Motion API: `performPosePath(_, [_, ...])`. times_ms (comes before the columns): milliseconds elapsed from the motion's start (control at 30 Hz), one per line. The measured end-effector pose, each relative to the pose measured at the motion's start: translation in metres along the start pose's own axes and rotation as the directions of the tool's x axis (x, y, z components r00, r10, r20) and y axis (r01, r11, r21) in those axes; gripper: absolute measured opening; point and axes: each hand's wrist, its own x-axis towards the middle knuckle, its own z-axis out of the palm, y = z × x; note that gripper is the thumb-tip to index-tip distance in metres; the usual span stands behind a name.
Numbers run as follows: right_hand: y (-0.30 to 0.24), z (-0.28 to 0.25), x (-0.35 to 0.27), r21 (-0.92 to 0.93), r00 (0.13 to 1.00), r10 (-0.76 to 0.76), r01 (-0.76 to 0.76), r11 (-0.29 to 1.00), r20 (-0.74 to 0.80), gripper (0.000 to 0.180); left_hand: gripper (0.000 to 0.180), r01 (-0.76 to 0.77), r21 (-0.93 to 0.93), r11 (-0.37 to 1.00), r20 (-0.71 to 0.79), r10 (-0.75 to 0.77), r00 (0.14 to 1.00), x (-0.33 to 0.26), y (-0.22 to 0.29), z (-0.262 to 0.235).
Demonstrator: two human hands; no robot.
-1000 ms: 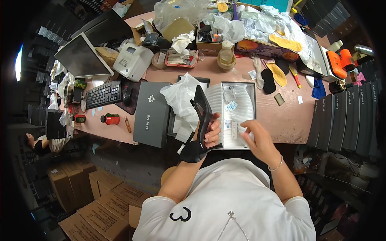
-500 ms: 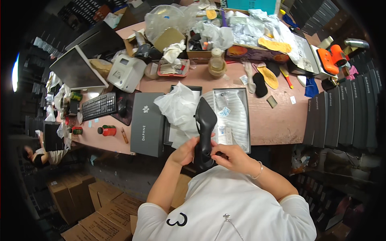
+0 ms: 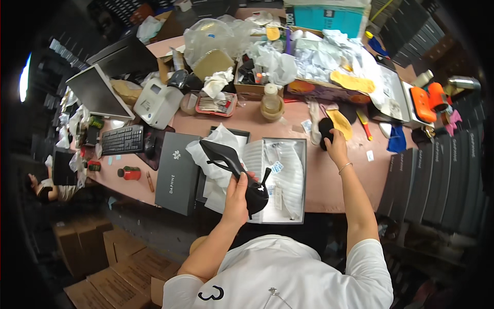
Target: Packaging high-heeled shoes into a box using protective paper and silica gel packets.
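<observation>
Above the open shoe box [image 3: 298,149], one black high-heeled shoe [image 3: 237,172] is gripped by the left hand [image 3: 237,198], the fingers being closed around its back part while the pointed toe is directed up and to the left. One dark insole [image 3: 324,132] on the pink table [image 3: 329,190] is touched by the right hand [image 3: 337,147], which is stretched out to the right of the box; whether its fingers are closed on the insole cannot be told. Just beside this insole one yellow insole [image 3: 341,122] is laid. Inside the box white tissue paper [image 3: 288,170] is seen. One grey box lid [image 3: 177,172] is placed to the left of the box. Further left, one black keyboard [image 3: 122,139] and one red can [image 3: 128,173] are found on the table.
</observation>
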Motion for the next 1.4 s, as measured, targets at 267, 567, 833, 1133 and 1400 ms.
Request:
performPosePath(267, [-0.001,0.003,-0.004,0.251,0.966,0.044,0.023,0.968,-0.255,0.041,0.048,-0.189,0.118,0.975,-0.116,0.203,0.972,0.013,-0.009,0.020])
performPosePath(567, [-0.233,-0.080,-0.117,0.312,0.627,-0.776,0.751,0.582,-0.060,0.043,0.052,-0.135,-0.121,0.983,0.063,0.143,0.988,0.005,-0.008,0.030])
performPosePath(833, [-0.235,-0.098,-0.139,0.389,0.805,-0.565,0.586,0.711,-0.180,0.030,0.053,-0.095,-0.200,0.975,0.106,0.118,0.987,0.000,0.014,-0.006])
performPosePath(1133, [-0.251,-0.090,-0.138,0.481,0.909,-0.416,0.379,0.790,-0.032,0.034,0.062,-0.058,-0.142,0.988,0.289,0.098,0.952,0.000,0.005,-0.041])
performPosePath(1400, [-0.174,-0.069,-0.131,0.352,0.864,-0.411,0.303,0.886,0.291,0.036,0.045,-0.101,0.135,0.986,0.350,0.048,0.936,0.001,-0.004,-0.059])
